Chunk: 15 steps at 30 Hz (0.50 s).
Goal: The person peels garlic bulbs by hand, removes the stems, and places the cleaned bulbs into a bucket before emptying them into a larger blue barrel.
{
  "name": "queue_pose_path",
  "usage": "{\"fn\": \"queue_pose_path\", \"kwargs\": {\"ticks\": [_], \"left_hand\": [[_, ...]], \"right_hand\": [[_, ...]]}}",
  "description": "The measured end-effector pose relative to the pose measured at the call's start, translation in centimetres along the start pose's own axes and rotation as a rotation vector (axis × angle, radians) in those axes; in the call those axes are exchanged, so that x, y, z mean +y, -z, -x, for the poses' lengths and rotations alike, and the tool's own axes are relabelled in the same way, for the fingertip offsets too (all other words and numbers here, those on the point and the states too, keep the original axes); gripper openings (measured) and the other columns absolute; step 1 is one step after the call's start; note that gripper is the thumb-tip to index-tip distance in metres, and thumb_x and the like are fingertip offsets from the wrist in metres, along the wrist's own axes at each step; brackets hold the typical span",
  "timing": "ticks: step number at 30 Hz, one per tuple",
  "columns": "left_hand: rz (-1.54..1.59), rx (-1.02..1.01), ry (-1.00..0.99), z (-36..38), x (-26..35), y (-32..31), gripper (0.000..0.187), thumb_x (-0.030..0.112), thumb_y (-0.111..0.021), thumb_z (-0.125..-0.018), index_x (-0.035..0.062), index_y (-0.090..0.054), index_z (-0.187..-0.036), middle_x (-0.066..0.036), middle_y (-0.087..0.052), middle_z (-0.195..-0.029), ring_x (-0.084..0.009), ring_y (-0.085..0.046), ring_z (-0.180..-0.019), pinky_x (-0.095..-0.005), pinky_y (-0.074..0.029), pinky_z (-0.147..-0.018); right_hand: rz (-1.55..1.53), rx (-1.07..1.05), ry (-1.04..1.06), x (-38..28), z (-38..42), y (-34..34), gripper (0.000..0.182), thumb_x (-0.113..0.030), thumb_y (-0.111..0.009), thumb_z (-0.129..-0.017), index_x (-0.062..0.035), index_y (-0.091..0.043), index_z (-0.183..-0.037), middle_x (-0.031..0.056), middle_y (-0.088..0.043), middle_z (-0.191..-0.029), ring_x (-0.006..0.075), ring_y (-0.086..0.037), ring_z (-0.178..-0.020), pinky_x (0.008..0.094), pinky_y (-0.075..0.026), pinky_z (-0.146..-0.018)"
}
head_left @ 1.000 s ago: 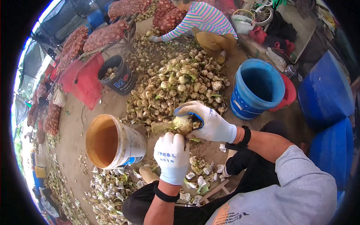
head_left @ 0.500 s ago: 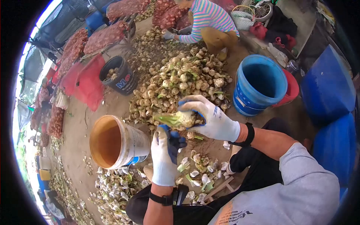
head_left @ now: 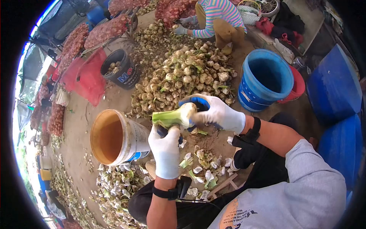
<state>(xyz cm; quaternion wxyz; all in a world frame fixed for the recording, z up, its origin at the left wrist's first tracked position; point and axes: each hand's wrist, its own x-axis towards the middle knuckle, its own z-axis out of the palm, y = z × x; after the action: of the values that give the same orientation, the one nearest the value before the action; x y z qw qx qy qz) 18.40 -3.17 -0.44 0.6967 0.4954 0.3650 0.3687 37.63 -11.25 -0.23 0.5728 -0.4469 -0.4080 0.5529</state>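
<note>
A garlic bulb with a thick green stem pointing left is between my two gloved hands. My left hand is closed around the stem from below, thumb on its near side. From the right, my right hand wraps over the bulb end, its fingers partly blurred. Just beyond lies a large pile of garlic bulbs. White and green peelings are scattered on the ground below my hands.
A white bucket stands at left, a dark bucket behind it. A blue bucket and a red one are at right. A co-worker crouches behind the pile. Filled net bags lie at back left.
My left hand has risen and now grips the garlic that only my right hand held. The stem shows more clearly. The co-worker's hands have shifted slightly, and the view has tilted a little.
</note>
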Motion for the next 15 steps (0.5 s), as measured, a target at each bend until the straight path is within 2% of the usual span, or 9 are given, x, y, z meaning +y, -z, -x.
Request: {"fn": "queue_pose_path", "kwargs": {"ticks": [1, 3, 4, 5, 6, 8, 10, 13, 15], "left_hand": [[-0.147, -0.015, -0.108, 0.1, 0.1, 0.1, 0.026, -0.002, -0.063, -0.093, -0.0011, -0.066, -0.118, -0.004, -0.070, -0.100, -0.0094, -0.064, -0.083, -0.0252, -0.052, -0.076], [-0.292, -0.037, -0.220, 0.1, 0.1, -0.2, 0.030, -0.005, -0.062, -0.091, -0.0025, -0.065, -0.121, -0.005, -0.072, -0.103, -0.0085, -0.065, -0.089, -0.0240, -0.052, -0.081], [-0.324, -0.034, -0.276, 0.2, 0.0, -0.3, 0.030, -0.006, -0.061, -0.092, -0.0027, -0.065, -0.122, -0.005, -0.071, -0.104, -0.0084, -0.065, -0.090, -0.0242, -0.052, -0.082], [-0.359, -0.030, -0.331, 0.3, -0.1, -0.3, 0.031, -0.007, -0.061, -0.092, -0.0030, -0.065, -0.123, -0.004, -0.071, -0.105, -0.0083, -0.065, -0.090, -0.0243, -0.052, -0.083], [-0.295, -0.002, -0.229, 0.3, -0.4, -0.1, 0.032, -0.007, -0.062, -0.094, -0.0026, -0.065, -0.125, -0.004, -0.072, -0.107, -0.0089, -0.065, -0.091, -0.0243, -0.052, -0.084], [-0.248, -0.005, -0.194, -0.3, -1.0, 0.6, 0.031, -0.005, -0.063, -0.095, -0.0023, -0.065, -0.126, -0.004, -0.072, -0.108, -0.0091, -0.065, -0.092, -0.0243, -0.052, -0.084], [-0.164, -0.020, -0.115, -0.4, -0.5, 0.4, 0.029, 0.001, -0.070, -0.098, -0.0020, -0.066, -0.126, -0.005, -0.072, -0.111, -0.0098, -0.065, -0.096, -0.0251, -0.053, -0.086], [-0.203, -0.030, -0.137, -0.3, -1.3, 0.3, 0.029, 0.005, -0.073, -0.098, -0.0022, -0.067, -0.125, -0.005, -0.072, -0.111, -0.0099, -0.066, -0.096, -0.0260, -0.054, -0.087], [-0.208, -0.058, -0.104, 0.0, -1.0, 0.7, 0.028, 0.008, -0.075, -0.098, -0.0025, -0.068, -0.123, -0.004, -0.073, -0.112, -0.0111, -0.067, -0.097, -0.0267, -0.054, -0.088]], "right_hand": [[0.000, 0.001, 0.000, 0.8, -0.2, 0.3, 0.052, -0.027, -0.078, -0.096, 0.0005, -0.057, -0.135, 0.0109, -0.070, -0.123, 0.0241, -0.071, -0.108, 0.0366, -0.059, -0.092], [-0.515, -0.102, -0.113, 3.2, -0.7, 1.1, 0.049, -0.038, -0.064, -0.105, 0.0000, -0.057, -0.136, 0.0121, -0.070, -0.121, 0.0226, -0.072, -0.105, 0.0362, -0.062, -0.080], [-0.493, -0.061, -0.067, 3.4, -0.7, 0.3, 0.048, -0.041, -0.054, -0.109, -0.0009, -0.056, -0.135, 0.0132, -0.070, -0.119, 0.0223, -0.072, -0.104, 0.0343, -0.062, -0.074], [-0.495, -0.058, -0.064, 3.4, -0.7, 0.2, 0.048, -0.041, -0.054, -0.109, -0.0009, -0.056, -0.135, 0.0132, -0.070, -0.119, 0.0223, -0.072, -0.104, 0.0343, -0.062, -0.074], [-0.491, -0.056, -0.056, 3.4, -0.7, 0.2, 0.050, -0.042, -0.058, -0.107, -0.0008, -0.057, -0.134, 0.0121, -0.070, -0.118, 0.0210, -0.071, -0.104, 0.0334, -0.061, -0.075], [-0.487, -0.054, -0.046, 2.9, -0.8, -0.1, 0.052, -0.044, -0.062, -0.105, -0.0007, -0.057, -0.133, 0.0110, -0.070, -0.117, 0.0196, -0.071, -0.103, 0.0325, -0.061, -0.076], [-0.149, -0.002, 0.093, 2.2, -0.7, -0.5, 0.058, -0.047, -0.068, -0.101, -0.0009, -0.057, -0.134, 0.0085, -0.070, -0.116, 0.0160, -0.070, -0.101, 0.0308, -0.061, -0.077], [0.022, 0.111, 0.087, 2.7, -0.3, -0.5, 0.063, -0.050, -0.073, -0.097, -0.0013, -0.058, -0.133, 0.0057, -0.068, -0.114, 0.0132, -0.069, -0.098, 0.0297, -0.061, -0.078], [-0.081, 0.046, 0.025, 2.1, -0.2, 0.2, 0.061, -0.051, -0.070, -0.098, -0.0020, -0.058, -0.133, 0.0073, -0.070, -0.113, 0.0156, -0.071, -0.092, 0.0315, -0.062, -0.074]]}}
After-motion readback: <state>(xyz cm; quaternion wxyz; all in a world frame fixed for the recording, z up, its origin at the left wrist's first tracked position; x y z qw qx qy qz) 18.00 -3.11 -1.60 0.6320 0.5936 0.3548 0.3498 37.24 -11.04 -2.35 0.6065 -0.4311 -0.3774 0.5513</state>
